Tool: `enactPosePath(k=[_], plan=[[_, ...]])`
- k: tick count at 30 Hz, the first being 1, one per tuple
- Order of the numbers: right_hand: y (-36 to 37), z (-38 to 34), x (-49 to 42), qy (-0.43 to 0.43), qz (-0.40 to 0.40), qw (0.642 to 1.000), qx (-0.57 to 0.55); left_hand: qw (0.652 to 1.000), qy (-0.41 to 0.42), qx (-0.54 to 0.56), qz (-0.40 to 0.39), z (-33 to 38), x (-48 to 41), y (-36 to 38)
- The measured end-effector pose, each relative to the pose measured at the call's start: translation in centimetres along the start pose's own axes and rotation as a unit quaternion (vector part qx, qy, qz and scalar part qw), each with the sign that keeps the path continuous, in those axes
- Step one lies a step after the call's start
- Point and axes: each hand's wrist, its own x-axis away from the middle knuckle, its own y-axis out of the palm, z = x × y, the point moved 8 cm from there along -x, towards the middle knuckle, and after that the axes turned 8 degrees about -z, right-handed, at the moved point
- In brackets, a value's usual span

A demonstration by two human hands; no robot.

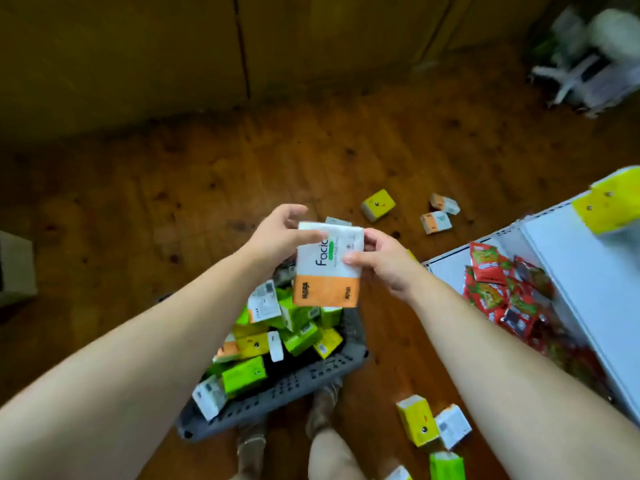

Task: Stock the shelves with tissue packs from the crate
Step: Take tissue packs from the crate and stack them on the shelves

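A white and orange tissue pack [327, 271] is held up above the crate by both hands. My left hand [277, 237] grips its upper left edge, and my right hand [384, 261] pinches its right side. Below them the grey perforated crate [277, 393] sits on the wooden floor, filled with several green, yellow and white tissue packs [277, 327]. The white shelf [571, 271] stands at the right, and a yellow tissue pack [609, 202] lies on its upper level.
Loose tissue packs lie on the floor beyond the crate [378, 204] and near my feet [419, 422]. Red snack packets [502, 292] fill the lower shelf level. A cardboard box [14, 268] stands at the left edge, wooden panels behind.
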Motion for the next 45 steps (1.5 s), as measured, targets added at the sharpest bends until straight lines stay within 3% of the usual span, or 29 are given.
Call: enactPosePath(k=[4,8,17,23,28,31,37,45], plan=[[-3.5,-3.2,9.4,-0.086,0.165,0.967,-0.173,0.997,0.013,0.016,-0.08,4.5,5.3,5.1],[-5.5,-4.8,17.6,-0.149,0.231,0.914,-0.298,0.991,0.067,0.033,-0.113,8.8,9.4,10.8],[-16.1,-6.7,36.5,-0.298,0.372,0.821,-0.312,0.963,0.156,-0.026,-0.221,21.4,14.6,27.2],[-26.2,-4.5,47.4,-0.327,0.474,0.758,-0.308,0.938,0.226,-0.1,-0.243,25.9,16.7,42.3],[-34.8,-3.3,53.7,-0.343,0.525,0.711,-0.319,0.889,0.309,-0.195,-0.274,29.0,17.5,53.6],[-39.5,-3.2,56.4,-0.336,0.543,0.703,-0.313,0.847,0.359,-0.257,-0.297,30.5,18.2,59.0],[-47.7,-4.3,58.1,-0.299,0.558,0.722,-0.28,0.758,0.466,-0.395,-0.227,35.5,17.4,67.3],[-58.0,-6.8,57.4,-0.239,0.597,0.734,-0.216,0.672,0.48,-0.521,-0.216,42.7,11.2,78.0]])
